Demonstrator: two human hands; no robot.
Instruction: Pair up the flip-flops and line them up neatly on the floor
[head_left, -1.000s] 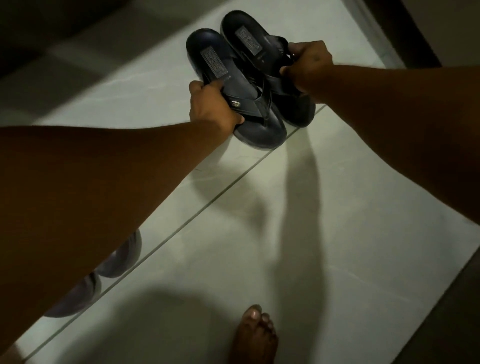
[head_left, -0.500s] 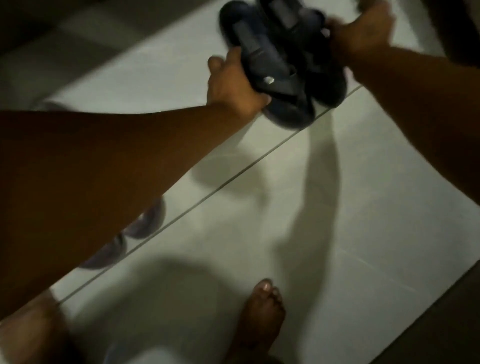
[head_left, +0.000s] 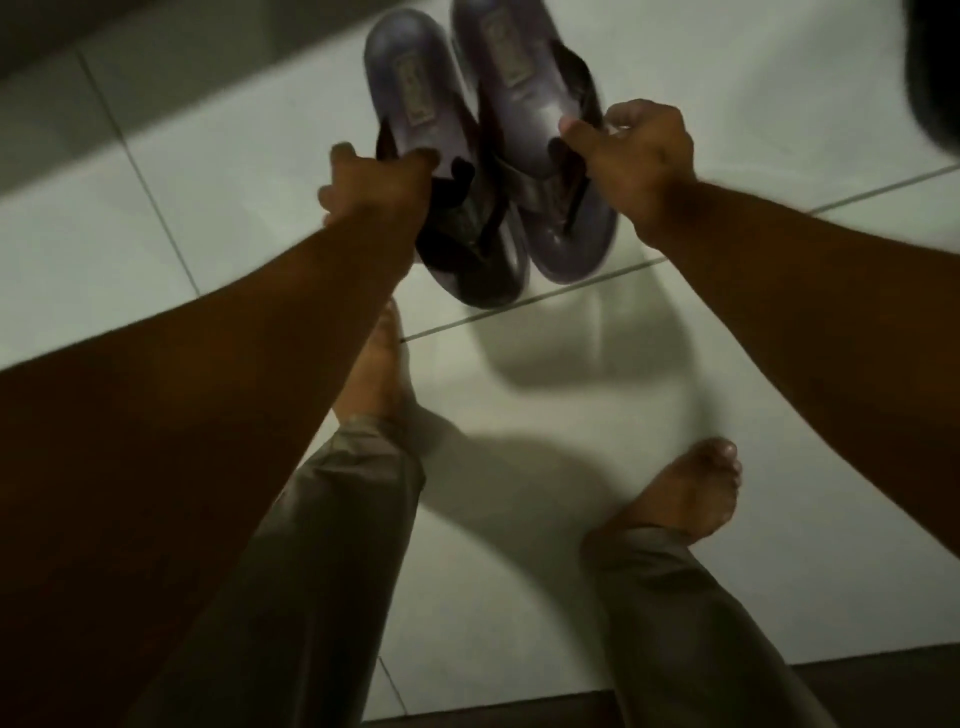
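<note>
Two dark flip-flops hang side by side above the pale tiled floor, toes pointing toward me, casting a shadow below. My left hand grips the strap of the left flip-flop. My right hand grips the strap of the right flip-flop. Both soles carry a small label near the heel. The picture is blurred by motion.
My two bare feet and grey trouser legs stand on the tiles below the hands. A dark strip borders the floor at bottom right, and a dark shape fills the top right corner.
The view has swung: both legs now show and the other flip-flops at lower left are out of sight. Both hands still carry the pair, now held closer to my feet.
</note>
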